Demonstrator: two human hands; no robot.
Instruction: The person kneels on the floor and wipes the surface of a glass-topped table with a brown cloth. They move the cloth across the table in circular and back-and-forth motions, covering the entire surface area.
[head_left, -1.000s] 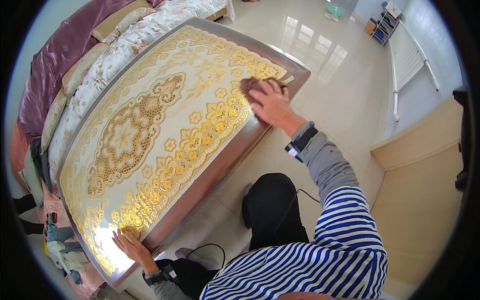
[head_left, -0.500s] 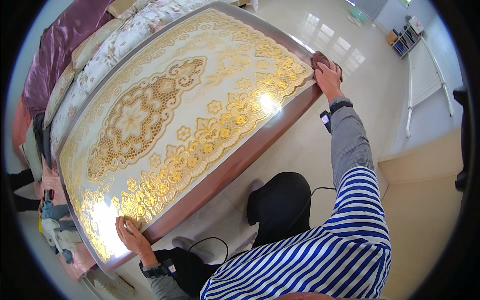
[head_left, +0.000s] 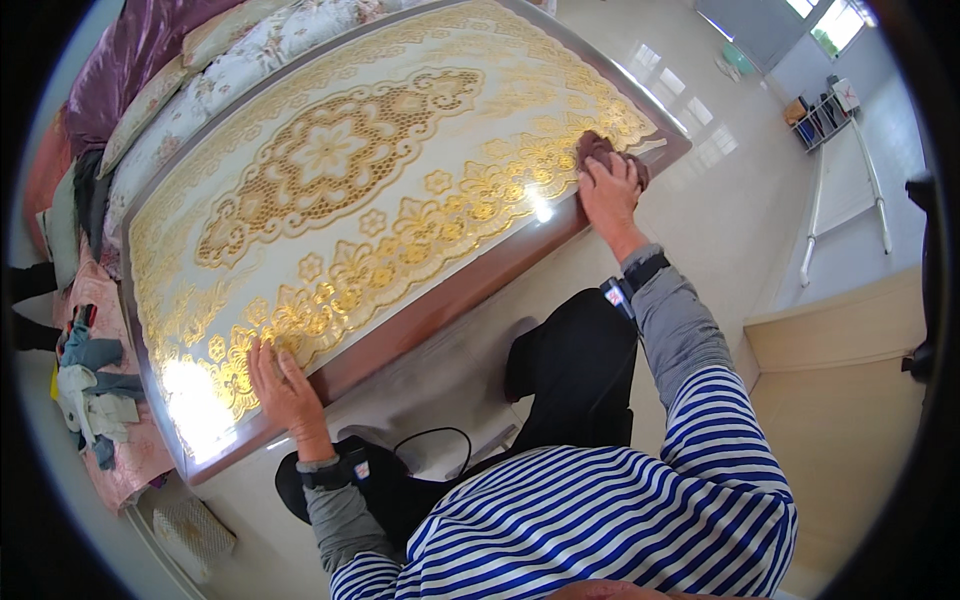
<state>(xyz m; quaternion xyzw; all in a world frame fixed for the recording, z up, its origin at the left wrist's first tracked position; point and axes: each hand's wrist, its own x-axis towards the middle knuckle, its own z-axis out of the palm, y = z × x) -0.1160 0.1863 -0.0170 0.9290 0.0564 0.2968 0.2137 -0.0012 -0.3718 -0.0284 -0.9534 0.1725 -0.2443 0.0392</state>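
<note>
In front of me stands a table with a brown rim [head_left: 440, 300], its top covered by a white tablecloth [head_left: 290, 225] with gold lace-like patterns and a brown flower medallion. My right hand [head_left: 608, 195] presses a bunched dark brown rag [head_left: 640, 172] onto the tabletop, close to the right corner along the near edge. My left hand [head_left: 288, 393] lies flat at the near edge toward the left end, fingers stretched over the gold border. Nothing is in it. Bright glare covers part of the top beside it.
Beyond the table is a bed or sofa with floral bedding [head_left: 235, 95] and a purple cover [head_left: 135, 60]. Folded clothes [head_left: 95, 375] lie on pink fabric at left. A radiator [head_left: 845, 195] and small rack [head_left: 825, 118] line the right wall, above a wooden panel [head_left: 840, 320].
My right hand has brought the rag from the table's right corner inward, leftward along the near edge. My left hand's fingers now lie straighter on the top. The whole view has shifted.
</note>
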